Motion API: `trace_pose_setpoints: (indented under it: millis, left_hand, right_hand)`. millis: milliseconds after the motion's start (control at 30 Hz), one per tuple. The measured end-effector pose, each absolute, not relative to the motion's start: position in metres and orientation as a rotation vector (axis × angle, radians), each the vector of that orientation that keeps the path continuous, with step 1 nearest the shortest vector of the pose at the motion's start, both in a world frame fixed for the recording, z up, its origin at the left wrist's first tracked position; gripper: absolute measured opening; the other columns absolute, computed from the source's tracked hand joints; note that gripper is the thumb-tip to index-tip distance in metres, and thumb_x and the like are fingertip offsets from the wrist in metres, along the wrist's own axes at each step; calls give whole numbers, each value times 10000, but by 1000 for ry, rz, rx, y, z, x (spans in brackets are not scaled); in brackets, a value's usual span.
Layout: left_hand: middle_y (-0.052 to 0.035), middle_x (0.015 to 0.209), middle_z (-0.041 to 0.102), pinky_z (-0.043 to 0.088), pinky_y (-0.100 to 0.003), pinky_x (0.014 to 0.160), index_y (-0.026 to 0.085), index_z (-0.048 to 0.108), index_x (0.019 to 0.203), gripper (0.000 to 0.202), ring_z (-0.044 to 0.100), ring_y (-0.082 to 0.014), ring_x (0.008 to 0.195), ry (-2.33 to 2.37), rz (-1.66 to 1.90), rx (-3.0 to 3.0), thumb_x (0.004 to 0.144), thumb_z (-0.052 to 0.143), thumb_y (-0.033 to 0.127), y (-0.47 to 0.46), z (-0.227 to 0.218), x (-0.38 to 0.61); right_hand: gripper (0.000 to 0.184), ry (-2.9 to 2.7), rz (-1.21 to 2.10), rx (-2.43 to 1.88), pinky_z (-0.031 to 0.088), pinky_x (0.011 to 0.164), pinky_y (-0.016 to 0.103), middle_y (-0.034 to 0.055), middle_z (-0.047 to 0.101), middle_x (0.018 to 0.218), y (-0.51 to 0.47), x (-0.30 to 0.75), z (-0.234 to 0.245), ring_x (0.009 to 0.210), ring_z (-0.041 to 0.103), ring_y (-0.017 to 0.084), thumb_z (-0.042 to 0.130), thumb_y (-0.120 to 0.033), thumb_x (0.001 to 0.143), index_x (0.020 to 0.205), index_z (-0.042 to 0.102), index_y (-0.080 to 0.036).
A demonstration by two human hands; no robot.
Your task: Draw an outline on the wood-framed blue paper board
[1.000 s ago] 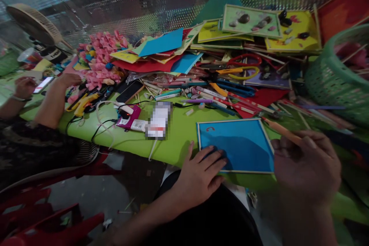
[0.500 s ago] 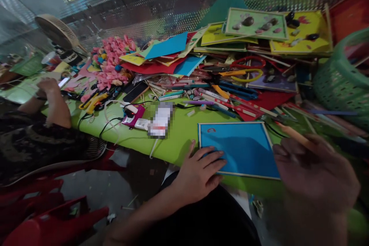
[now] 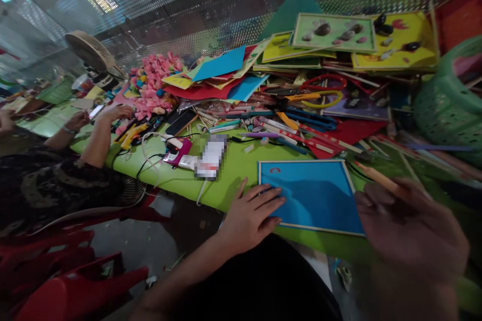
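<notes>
A blue board [image 3: 312,195] with a pale thin frame lies on the green tabletop in front of me, a small red curved mark [image 3: 275,170] near its upper left corner. My left hand [image 3: 253,218] rests open across the board's lower left edge, fingers spread flat. At the board's right edge, my right hand [image 3: 414,225] is closed round an orange pen [image 3: 380,179] whose reddish tip points up and left. That hand is dark and somewhat blurred. The pen's rear end is hidden by the hand.
Behind the board lie pens, scissors [image 3: 320,98] and stacked coloured cards [image 3: 220,64]. A green basket [image 3: 448,100] stands at right. Left of the board are a phone [image 3: 211,158] and a power adapter [image 3: 181,150] with cables. Another person's arm [image 3: 98,138] reaches over the table at left.
My left hand has slid slightly left on the board. My right hand has barely moved. The other person's forearm has moved toward the pink pile, and another hand shows at far left.
</notes>
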State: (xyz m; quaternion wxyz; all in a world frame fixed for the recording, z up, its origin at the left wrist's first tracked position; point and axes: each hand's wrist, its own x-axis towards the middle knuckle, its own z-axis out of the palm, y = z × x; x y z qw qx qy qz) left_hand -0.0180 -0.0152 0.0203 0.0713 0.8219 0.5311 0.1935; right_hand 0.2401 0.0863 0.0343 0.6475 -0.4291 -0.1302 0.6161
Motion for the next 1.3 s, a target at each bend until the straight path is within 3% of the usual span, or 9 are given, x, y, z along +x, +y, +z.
trace_pose_setpoints:
  millis: [300, 433, 667, 767, 967, 1133, 1300]
  left_hand:
    - [-19, 1529, 652, 167, -561, 1348, 241, 625, 1455, 434, 568, -241, 1422, 1566, 592, 2541, 1100, 479, 444, -15, 8, -21]
    - [-18, 1561, 623, 173, -579, 1341, 239, 606, 1479, 449, 555, -253, 1431, 1539, 612, 2521, 1094, 490, 438, -16, 4, -22]
    - [35, 1564, 618, 15, -492, 1376, 255, 632, 1440, 415, 497, -195, 1485, 1450, 765, 2521, 1082, 543, 445, -20, -4, -27]
    - [22, 1535, 646, 71, -504, 1377, 259, 663, 1405, 390, 519, -204, 1469, 1393, 808, 2544, 1076, 555, 438, -21, -9, -31]
    - [25, 1542, 640, 157, -519, 1365, 251, 652, 1422, 390, 572, -201, 1399, 1332, 758, 2554, 1081, 554, 414, -19, -10, -34]
    - [43, 1523, 654, 165, -495, 1357, 238, 658, 1400, 371, 567, -184, 1379, 1284, 766, 2549, 1100, 525, 410, -14, -6, -37]
    - [37, 1534, 645, 261, -482, 1318, 241, 648, 1415, 383, 559, -189, 1386, 1220, 722, 2511, 1096, 528, 416, -10, -2, -42]
  right_hand:
    - [283, -596, 1346, -1080, 494, 527, 280, -18, 532, 547, 89, 240, 21, 524, 470, 124, 876, -380, 573, 772, 740, -233]
    - [227, -649, 1259, -1149, 473, 510, 287, -2, 580, 562, 88, 235, 20, 500, 474, 122, 866, -330, 569, 744, 763, -229]
    - [219, -702, 1123, -1253, 380, 451, 238, 44, 659, 588, 85, 229, 18, 523, 588, 152, 810, -246, 524, 735, 775, -195]
    - [212, -719, 1071, -1277, 380, 441, 227, 45, 684, 598, 85, 226, 18, 511, 606, 153, 806, -236, 513, 717, 770, -192]
    - [161, -790, 972, -1250, 507, 540, 264, 16, 670, 563, 84, 218, 19, 494, 581, 130, 791, -236, 520, 674, 769, -192]
    - [135, -819, 917, -1260, 483, 523, 265, 12, 667, 572, 82, 217, 18, 496, 576, 137, 796, -259, 571, 687, 772, -193]
    - [130, -862, 880, -1282, 475, 505, 273, 15, 666, 585, 81, 214, 18, 496, 577, 148, 804, -275, 592, 680, 753, -193]
